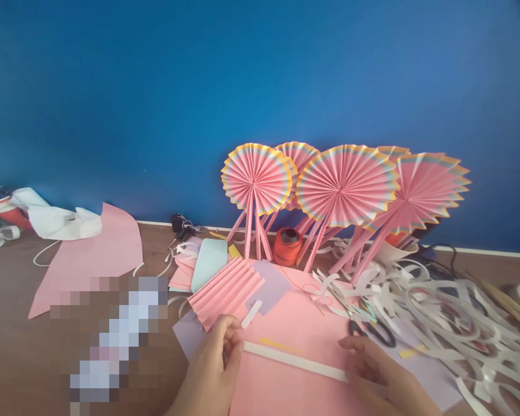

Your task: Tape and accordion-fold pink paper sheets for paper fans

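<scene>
My left hand (214,361) pinches the left end of a long white paper strip (294,361), with a short white tab (252,314) sticking up just above its fingers. My right hand (381,375) rests its fingers on the strip's right end, pressing it onto a pink sheet (286,329). An accordion-folded pink paper (225,292) lies just beyond my left hand. Black-handled scissors (370,329) lie close to my right hand.
Several pink pleated paper fans (344,185) on pink sticks lean against the blue wall (260,86). An orange thread spool (287,245) stands below them. A heap of white paper strips (450,312) fills the right. Another pink sheet (99,254) and white cloth (60,222) lie left.
</scene>
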Demonstrator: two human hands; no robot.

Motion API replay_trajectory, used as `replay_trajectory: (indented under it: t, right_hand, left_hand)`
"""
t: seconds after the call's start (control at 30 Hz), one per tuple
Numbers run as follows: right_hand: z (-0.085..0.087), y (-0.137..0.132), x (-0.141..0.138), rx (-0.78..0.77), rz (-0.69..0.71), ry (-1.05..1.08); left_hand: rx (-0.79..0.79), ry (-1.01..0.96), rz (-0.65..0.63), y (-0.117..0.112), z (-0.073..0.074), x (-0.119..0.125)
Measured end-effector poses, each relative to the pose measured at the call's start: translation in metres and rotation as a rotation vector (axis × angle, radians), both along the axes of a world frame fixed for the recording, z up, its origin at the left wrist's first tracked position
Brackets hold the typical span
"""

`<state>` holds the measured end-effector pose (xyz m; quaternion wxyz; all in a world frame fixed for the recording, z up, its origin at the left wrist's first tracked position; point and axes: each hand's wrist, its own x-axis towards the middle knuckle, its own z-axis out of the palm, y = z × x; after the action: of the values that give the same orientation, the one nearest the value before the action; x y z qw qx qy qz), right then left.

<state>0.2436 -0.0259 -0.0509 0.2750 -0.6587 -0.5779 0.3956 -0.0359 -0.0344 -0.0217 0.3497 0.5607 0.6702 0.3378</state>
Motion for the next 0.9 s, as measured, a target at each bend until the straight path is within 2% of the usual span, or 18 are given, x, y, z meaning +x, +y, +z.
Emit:
replay_trajectory:
  t: [0.17,0.67,0.9]
  right_hand:
    - [0.0,0.001,-0.001,0.024,-0.006,-0.057]
    - [0.03,0.003,-0.019,0.0,-0.034,-0.144]
    - [0.033,0.002,-0.023,0.006,-0.044,-0.174]
  left_hand:
    - [0.007,0.085,-0.037,0.001,-0.004,0.0]
    - [0.064,0.16,-0.02,0.002,-0.002,0.002]
    - [0.062,0.179,-0.033,0.003,-0.003,0.001]
